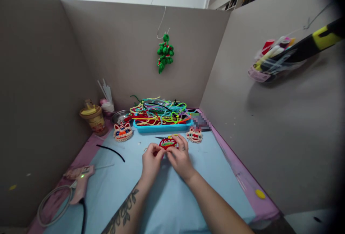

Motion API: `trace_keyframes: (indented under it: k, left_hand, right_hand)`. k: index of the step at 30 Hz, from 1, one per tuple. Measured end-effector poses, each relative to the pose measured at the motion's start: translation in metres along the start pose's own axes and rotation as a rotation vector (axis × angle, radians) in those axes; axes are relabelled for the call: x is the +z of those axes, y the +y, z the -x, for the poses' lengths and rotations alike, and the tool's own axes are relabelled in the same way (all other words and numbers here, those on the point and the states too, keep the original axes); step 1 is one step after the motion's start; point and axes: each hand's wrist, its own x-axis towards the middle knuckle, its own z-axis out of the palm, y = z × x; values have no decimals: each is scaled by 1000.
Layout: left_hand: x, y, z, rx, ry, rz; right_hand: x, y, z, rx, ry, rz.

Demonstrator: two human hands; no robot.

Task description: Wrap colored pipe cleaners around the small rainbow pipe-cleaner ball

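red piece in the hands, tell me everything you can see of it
The red piece is small and rounded, with a red outline around a green and pale middle; it looks like bent craft stems. The fingertips of the left hand and right hand meet at its near edge, holding it over the blue table cover. The fingers hide part of it, and its finer detail is too small to tell.

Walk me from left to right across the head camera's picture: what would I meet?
Cup, craft face with pointed ears, left hand, right hand, small yellow piece near the table's edge.
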Motion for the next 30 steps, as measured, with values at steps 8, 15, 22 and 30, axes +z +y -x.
trace_keyframes:
  k: [8, 15, 22, 30]
  left_hand:
    - [6, -5, 1, -48, -39, 104]
    - [11, -9, 2, -123, 8, 261]
    - [18, -9, 6, -17, 77, 319]
    - [20, -16, 5, -104, 106, 422]
  right_hand:
    - [3, 0, 2, -72, 37, 123]
    - [1, -3, 1, -14, 30, 93]
    - [3, -6, 0, 4, 65, 89]
    - [5, -10, 1, -13, 87, 140]
